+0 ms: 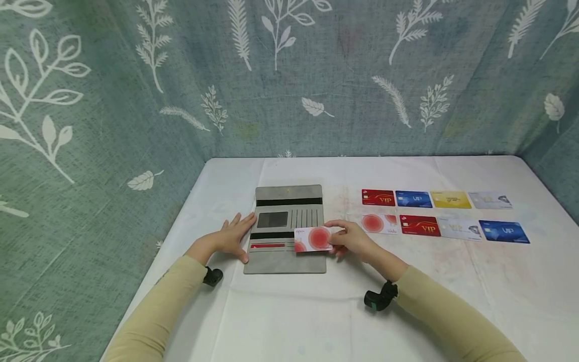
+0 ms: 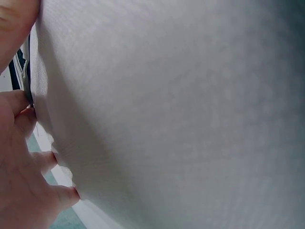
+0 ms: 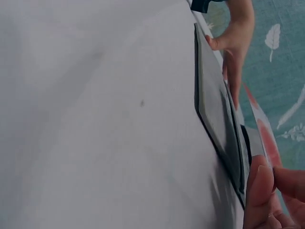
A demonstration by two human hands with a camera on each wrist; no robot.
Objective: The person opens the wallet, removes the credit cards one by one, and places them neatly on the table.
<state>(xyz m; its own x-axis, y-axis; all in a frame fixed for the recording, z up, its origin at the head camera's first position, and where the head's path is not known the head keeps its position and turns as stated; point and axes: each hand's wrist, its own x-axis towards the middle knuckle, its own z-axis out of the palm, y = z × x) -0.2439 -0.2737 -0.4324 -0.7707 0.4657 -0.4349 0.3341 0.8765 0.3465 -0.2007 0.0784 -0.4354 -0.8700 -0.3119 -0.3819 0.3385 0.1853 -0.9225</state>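
An opened grey wallet (image 1: 285,263) lies flat on the table, with card slots, a dark window and black bands. A red card (image 1: 268,246) shows as a thin strip in a slot on its lower left. My left hand (image 1: 229,237) rests at the wallet's left edge, fingers spread. Between thumb and fingers my right hand (image 1: 350,239) pinches a white card with red circles (image 1: 312,238), which overlaps the wallet's lower right part in the head view. In the right wrist view that card (image 3: 263,126) is tilted and seen nearly edge-on above the wallet (image 3: 217,102).
Two rows of cards lie right of the wallet. The back row has red (image 1: 377,197), blue (image 1: 413,199), yellow (image 1: 451,199) and silver (image 1: 490,200) cards. In front are white-and-red (image 1: 379,224), red (image 1: 419,225), silver (image 1: 459,229) and blue (image 1: 504,232) ones. A patterned curtain (image 1: 344,100) hangs behind.
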